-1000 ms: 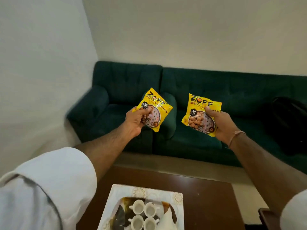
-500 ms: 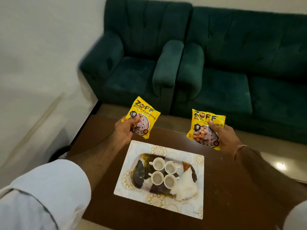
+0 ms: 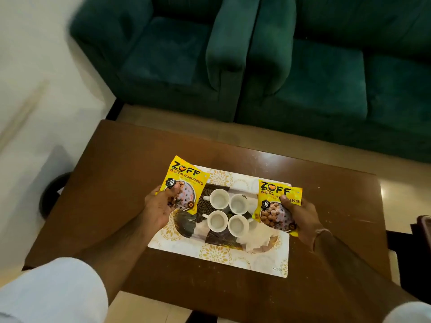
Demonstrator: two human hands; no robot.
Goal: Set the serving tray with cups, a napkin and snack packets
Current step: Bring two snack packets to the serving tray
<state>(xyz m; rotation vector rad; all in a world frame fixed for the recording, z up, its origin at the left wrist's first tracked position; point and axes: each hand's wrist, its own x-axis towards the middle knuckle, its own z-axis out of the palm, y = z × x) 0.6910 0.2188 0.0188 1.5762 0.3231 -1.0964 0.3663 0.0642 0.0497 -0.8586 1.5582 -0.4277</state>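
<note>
A white serving tray (image 3: 217,255) with gold flower prints and a dark centre lies on the brown table (image 3: 130,159). Several small white cups (image 3: 229,212) stand close together in its middle, and a white folded napkin (image 3: 261,241) lies at their right, partly hidden. My left hand (image 3: 158,207) grips a yellow snack packet (image 3: 185,180) over the tray's left edge. My right hand (image 3: 300,220) grips a second yellow snack packet (image 3: 276,206) over the tray's right side.
A dark green sofa (image 3: 314,73) stands beyond the table, with a strip of pale floor (image 3: 291,138) between them. A white wall (image 3: 35,78) is at the left. A dark round object (image 3: 52,194) sits on the floor by the table's left side. A dark thing (image 3: 423,231) shows at the right edge.
The view has tilted down from the sofa to the table. Both hands have come down with their packets, from in front of the sofa to just over the tray's two sides.
</note>
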